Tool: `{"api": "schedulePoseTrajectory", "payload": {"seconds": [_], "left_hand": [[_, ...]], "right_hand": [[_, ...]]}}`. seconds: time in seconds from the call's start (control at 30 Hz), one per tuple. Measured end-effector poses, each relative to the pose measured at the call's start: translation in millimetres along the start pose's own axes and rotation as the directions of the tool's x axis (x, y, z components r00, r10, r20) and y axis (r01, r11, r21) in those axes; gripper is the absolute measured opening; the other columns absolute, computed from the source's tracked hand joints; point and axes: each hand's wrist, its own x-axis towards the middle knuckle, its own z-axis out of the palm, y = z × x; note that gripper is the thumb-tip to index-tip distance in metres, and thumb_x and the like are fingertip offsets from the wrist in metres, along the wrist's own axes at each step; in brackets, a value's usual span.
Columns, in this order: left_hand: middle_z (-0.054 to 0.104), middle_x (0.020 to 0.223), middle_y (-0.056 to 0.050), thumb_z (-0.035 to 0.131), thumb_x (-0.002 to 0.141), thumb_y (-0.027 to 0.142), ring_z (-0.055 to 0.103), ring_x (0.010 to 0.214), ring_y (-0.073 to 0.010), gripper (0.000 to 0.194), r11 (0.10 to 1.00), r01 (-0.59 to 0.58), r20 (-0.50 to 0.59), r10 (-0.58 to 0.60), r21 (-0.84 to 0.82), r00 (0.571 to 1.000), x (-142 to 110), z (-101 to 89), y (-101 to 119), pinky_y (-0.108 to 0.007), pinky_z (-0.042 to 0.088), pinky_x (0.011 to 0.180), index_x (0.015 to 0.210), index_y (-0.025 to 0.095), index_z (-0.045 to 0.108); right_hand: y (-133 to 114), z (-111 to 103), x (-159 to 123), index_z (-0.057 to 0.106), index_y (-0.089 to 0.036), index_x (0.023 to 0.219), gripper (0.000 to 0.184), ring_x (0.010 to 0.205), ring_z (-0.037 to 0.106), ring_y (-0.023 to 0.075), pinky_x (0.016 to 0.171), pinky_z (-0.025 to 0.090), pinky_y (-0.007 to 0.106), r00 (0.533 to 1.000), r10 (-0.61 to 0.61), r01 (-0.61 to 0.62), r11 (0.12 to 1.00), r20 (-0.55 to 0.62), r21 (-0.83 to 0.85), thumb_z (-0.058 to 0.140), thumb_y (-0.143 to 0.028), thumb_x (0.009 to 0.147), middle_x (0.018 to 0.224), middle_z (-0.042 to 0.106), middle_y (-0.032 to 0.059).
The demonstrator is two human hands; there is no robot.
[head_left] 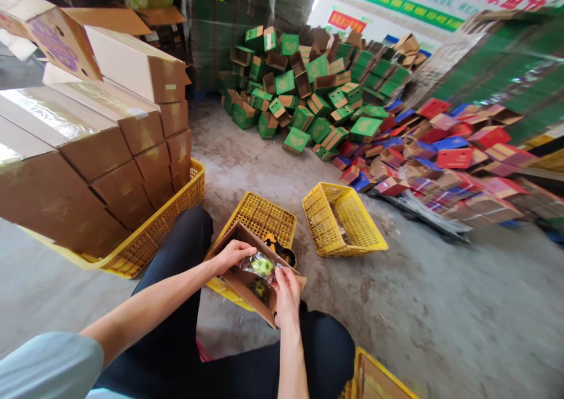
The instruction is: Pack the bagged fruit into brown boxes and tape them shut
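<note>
My left hand [235,254] pinches one end of a clear plastic packet [259,265] with a yellow-green, dark-spotted item inside. At the packet's other end, my right hand [287,290] grips it between thumb and fingers. Both hands hold it just above an open cardboard box [247,296]. Inside that box lies a similar yellow-green packet [259,289]. The box rests on an upturned yellow plastic crate [264,211] between my knees. A tape dispenser [282,251], black and orange-yellow, sits on the crate behind the box, partly hidden by it.
Stacked sealed cartons [110,146] stand in a yellow crate [176,217] on the left. Another yellow crate [348,223] is on the floor at right. Green boxes [299,93] and red and blue boxes [453,152] lie heaped beyond. A further crate [365,375] is beside my right knee.
</note>
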Motion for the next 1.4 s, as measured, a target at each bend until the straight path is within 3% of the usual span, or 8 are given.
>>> {"api": "schedulePoseTrajectory", "payload": {"seconds": [0.2, 0.33, 0.63, 0.8, 1.0, 1.1, 1.27, 1.4], "left_hand": [[0.067, 0.135, -0.012, 0.088, 0.077, 0.052, 0.068, 0.113, -0.0258, 0.076, 0.996, -0.059, 0.170, 0.070, -0.070, 0.983, -10.3, 0.9, 7.3, -0.035, 0.055, 0.089, 0.143, 0.027, 0.061], [0.053, 0.154, -0.012, 0.099, 0.062, 0.035, 0.051, 0.141, -0.0345, 0.076, 0.960, -0.262, 0.263, 0.229, 0.096, 0.937, -14.4, 2.2, 9.6, -0.038, 0.047, 0.108, 0.133, 0.026, 0.071], [0.078, 0.102, -0.010, 0.079, 0.080, 0.062, 0.073, 0.098, -0.0255, 0.056, 0.984, -0.135, 0.178, 0.113, 0.114, 0.978, -9.0, -0.2, -0.4, -0.034, 0.057, 0.090, 0.105, 0.012, 0.080], [0.077, 0.087, -0.009, 0.073, 0.078, 0.075, 0.074, 0.075, -0.0197, 0.068, 0.990, -0.019, 0.157, -0.003, 0.140, 0.988, -12.0, 3.2, 4.6, -0.027, 0.057, 0.070, 0.103, 0.012, 0.077], [0.055, 0.050, 0.001, 0.055, 0.085, 0.084, 0.047, 0.042, -0.0091, 0.074, 0.961, -0.086, 0.138, 0.050, 0.262, 0.989, -6.4, 3.5, -0.1, -0.021, 0.032, 0.046, 0.081, 0.012, 0.073], [0.059, 0.057, -0.001, 0.059, 0.085, 0.081, 0.049, 0.052, -0.0096, 0.072, 0.959, -0.108, 0.081, 0.090, 0.261, 0.993, -5.8, 3.6, -1.3, -0.021, 0.033, 0.049, 0.078, 0.011, 0.074], [0.071, 0.118, -0.010, 0.087, 0.077, 0.054, 0.068, 0.097, -0.0202, 0.085, 0.998, -0.056, 0.206, 0.058, -0.014, 0.977, -13.0, 4.6, 5.7, -0.024, 0.053, 0.074, 0.148, 0.022, 0.054], [0.072, 0.101, -0.009, 0.094, 0.068, 0.048, 0.069, 0.083, -0.0184, 0.066, 0.999, -0.052, 0.237, 0.052, -0.010, 0.970, -14.1, 4.7, 7.5, -0.027, 0.056, 0.069, 0.119, 0.015, 0.067]], "right_hand": [[-4.7, -2.3, -3.1, 0.068, -0.021, 0.082, 0.039, 0.065, 0.061, 0.0133, 0.057, 0.051, 0.023, 0.999, 0.042, -0.041, 0.988, -0.001, 0.150, 0.089, -0.051, 0.069, 0.077, 0.068, -0.0005], [-4.6, -4.4, -3.7, 0.072, -0.022, 0.099, 0.043, 0.073, 0.066, 0.0151, 0.064, 0.056, 0.026, 0.998, 0.014, -0.006, 0.989, -0.056, 0.146, 0.090, -0.046, 0.068, 0.094, 0.074, 0.0026], [-3.9, -3.0, -10.6, 0.074, -0.022, 0.124, 0.056, 0.093, 0.073, 0.0252, 0.075, 0.059, 0.033, 0.996, -0.080, 0.084, 0.988, 0.034, -0.130, 0.080, -0.054, 0.078, 0.109, 0.078, 0.0091], [-7.0, -2.5, -9.9, 0.082, -0.017, 0.101, 0.057, 0.058, 0.060, 0.0185, 0.054, 0.049, 0.030, 0.994, -0.097, 0.079, 0.961, -0.058, -0.265, 0.077, -0.068, 0.076, 0.065, 0.069, 0.0030], [-9.1, -4.4, -10.8, 0.077, -0.017, 0.083, 0.055, 0.046, 0.040, 0.0107, 0.046, 0.033, 0.025, 0.992, -0.105, 0.088, 0.976, -0.075, -0.197, 0.076, -0.072, 0.076, 0.048, 0.046, -0.0063], [-6.2, -4.3, -9.4, 0.073, -0.018, 0.078, 0.056, 0.045, 0.036, 0.0096, 0.044, 0.027, 0.024, 0.992, -0.101, 0.088, 0.984, -0.076, -0.157, 0.075, -0.074, 0.075, 0.047, 0.042, -0.0073], [0.4, -8.3, -6.2, 0.072, -0.018, 0.078, 0.057, 0.046, 0.039, 0.0098, 0.044, 0.029, 0.023, 0.991, -0.094, 0.080, 0.986, -0.094, -0.144, 0.075, -0.074, 0.075, 0.050, 0.045, -0.0066], [1.6, -10.9, -5.1, 0.075, -0.018, 0.082, 0.055, 0.044, 0.040, 0.0107, 0.044, 0.031, 0.024, 0.992, -0.061, 0.040, 0.984, -0.113, -0.173, 0.075, -0.073, 0.075, 0.047, 0.045, -0.0069]]}}
